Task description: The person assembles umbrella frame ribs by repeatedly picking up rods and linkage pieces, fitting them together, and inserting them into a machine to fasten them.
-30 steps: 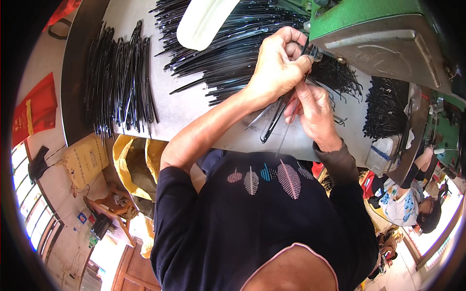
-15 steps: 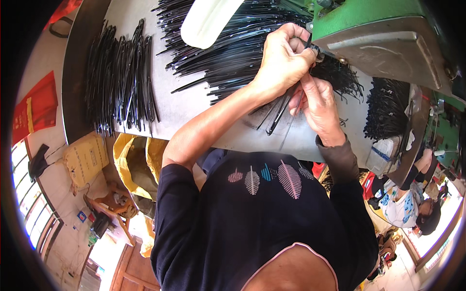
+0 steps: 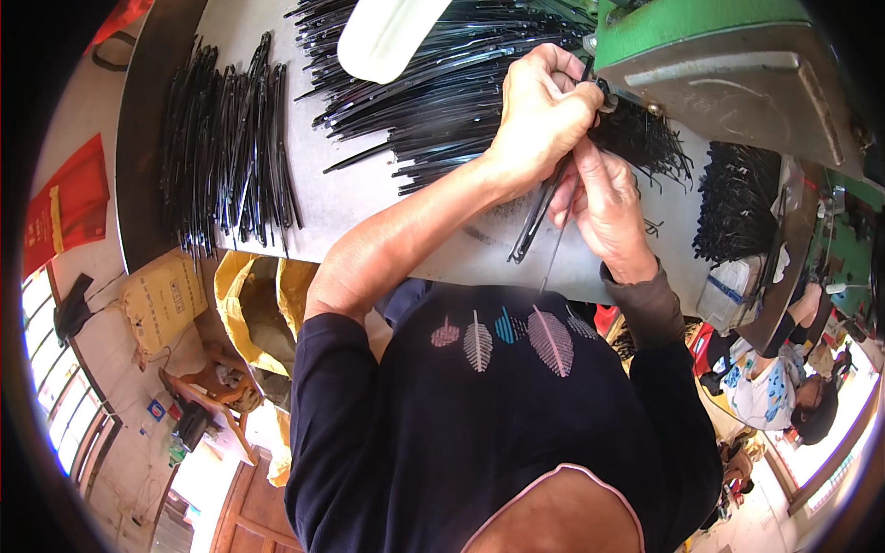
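Observation:
At the head of a green machine (image 3: 701, 37), my left hand (image 3: 544, 111) is closed in a pinch on a slim black rib (image 3: 533, 226), like a folded umbrella rib. The rib's upper end lies by a small metal part on the machine's side, and its lower end slants down toward me. Just below, my right hand (image 3: 604, 203) has its thumb and fingers pinched on a thin rod (image 3: 551, 253) that hangs from the same bundle. The fingertips partly hide where the pieces meet. A wide pile of similar black ribs (image 3: 433, 101) lies left of my left hand.
A second bundle of black ribs (image 3: 230, 147) lies at the left of the metal table (image 3: 369, 226). More black pieces (image 3: 737, 198) are stacked at the right. A white curved piece (image 3: 387, 37) overhangs the pile. Yellow sacks (image 3: 244, 313) stand below the table; another person (image 3: 765, 387) sits at far right.
The lower end of the rib has shifted slightly right and down, and the thin rod has tilted more upright. Both hands stay at almost the same place beside the machine.

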{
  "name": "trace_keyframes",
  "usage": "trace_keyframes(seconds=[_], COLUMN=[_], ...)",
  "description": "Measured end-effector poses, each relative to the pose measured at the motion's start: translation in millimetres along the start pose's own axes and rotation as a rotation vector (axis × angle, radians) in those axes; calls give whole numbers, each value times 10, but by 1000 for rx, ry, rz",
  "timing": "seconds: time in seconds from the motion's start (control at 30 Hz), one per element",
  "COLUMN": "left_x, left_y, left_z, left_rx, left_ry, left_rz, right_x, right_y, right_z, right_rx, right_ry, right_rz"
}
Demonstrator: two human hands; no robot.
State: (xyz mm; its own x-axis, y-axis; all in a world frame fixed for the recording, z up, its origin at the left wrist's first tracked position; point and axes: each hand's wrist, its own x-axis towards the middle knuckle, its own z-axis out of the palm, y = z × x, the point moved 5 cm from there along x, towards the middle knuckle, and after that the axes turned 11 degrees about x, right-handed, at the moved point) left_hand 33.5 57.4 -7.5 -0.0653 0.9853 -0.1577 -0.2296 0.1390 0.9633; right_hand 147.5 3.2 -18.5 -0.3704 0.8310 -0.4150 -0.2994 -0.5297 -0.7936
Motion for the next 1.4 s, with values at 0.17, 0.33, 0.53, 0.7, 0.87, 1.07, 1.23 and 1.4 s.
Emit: trace_keyframes(seconds=[0.17,0.33,0.53,0.7,0.87,1.07,1.23,1.4], left_x=[-9,-19,-245,-595,-1049,-1069,-1077,-970], left_y=[23,87,576,802,151,-83,-21,186], left_z=[1,-29,-1136,-1289,-558,-330,-351,-427], left_rx=[85,23,603,1732,1206,1453,1427,1119], left_ry=[-117,-128,217,464,28,12,49,-5], left_rz=[-70,-15,76,572,514,556,569,485], right_x=[-96,-478,-865,-660,-406,-164,-135,-122], right_y=[149,-38,-470,-311,-281,-368,-472,-422], right_z=[103,-93,-884,-685,-355,-452,-463,-362], right_rx=[-110,-605,-969,-1213,-1277,-1221,-1106,-1244], right_ry=[-16,12,334,28,-146,31,130,82], right_rz=[-97,-445,-626,-672,-790,-766,-628,-686])
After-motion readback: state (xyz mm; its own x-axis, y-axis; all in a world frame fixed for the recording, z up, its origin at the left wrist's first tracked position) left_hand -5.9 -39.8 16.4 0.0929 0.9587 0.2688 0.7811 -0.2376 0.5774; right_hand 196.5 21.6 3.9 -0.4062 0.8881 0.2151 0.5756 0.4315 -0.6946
